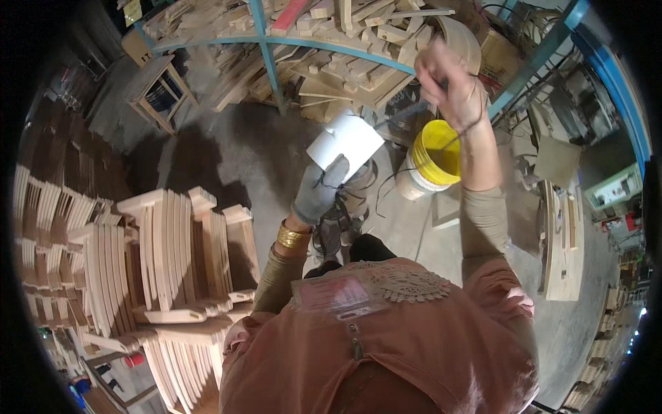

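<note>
My left hand (318,190), in a grey glove, grips a white, roughly cylindrical object (348,146). Glare washes out its surface, so its exact kind is unclear. A small part juts from its far side. Raised on the right, my bare right hand (448,79) has curled fingers, slightly blurred; what they hold, if anything, cannot be made out. A thin dark cord (474,126) crosses the right wrist. Another dark strand (403,114) runs between the white object and the right hand. Below that hand stands a yellow bucket (429,160) set in a white one (414,185).
Stacks of curved wooden parts (165,248) rise close on my left. Ahead, a blue metal rack (265,58) bears wood offcuts (372,24). A wooden stool (158,93) stands far left. Wooden boards (562,241) lie on the right. Loose dark cord (381,196) hangs near my feet.
</note>
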A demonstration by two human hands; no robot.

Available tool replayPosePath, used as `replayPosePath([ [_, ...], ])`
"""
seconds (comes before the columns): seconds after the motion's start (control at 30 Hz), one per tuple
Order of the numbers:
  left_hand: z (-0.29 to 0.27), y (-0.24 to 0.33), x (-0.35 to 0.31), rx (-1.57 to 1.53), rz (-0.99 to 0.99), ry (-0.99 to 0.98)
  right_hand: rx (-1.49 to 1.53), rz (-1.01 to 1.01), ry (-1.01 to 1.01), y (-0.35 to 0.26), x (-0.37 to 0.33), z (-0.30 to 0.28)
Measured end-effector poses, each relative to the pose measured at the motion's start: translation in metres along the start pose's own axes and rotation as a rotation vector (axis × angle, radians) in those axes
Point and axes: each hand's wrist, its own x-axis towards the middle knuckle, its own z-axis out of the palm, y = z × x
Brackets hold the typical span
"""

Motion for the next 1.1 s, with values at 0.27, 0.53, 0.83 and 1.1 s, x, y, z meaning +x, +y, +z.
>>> replayPosePath([
  [0.27, -0.039, -0.044, 0.144, 0.451, -0.053, -0.080, -0.042, 0.447, -0.327, 0.155, 0.115, -0.028],
  [0.53, -0.073, -0.102, 0.210, 0.335, -0.269, 0.077, 0.609, 0.690, -0.314, 0.246, 0.187, -0.106],
  [0.83, -0.114, -0.127, 0.335, 0.321, -0.357, -0.169, 0.345, 0.767, -0.049, 0.276, 0.249, -0.203],
  [1.1, -0.180, -0.120, 0.362, -0.101, -0.349, 0.296, -0.097, 0.332, 0.858, 0.237, 0.311, -0.362],
])
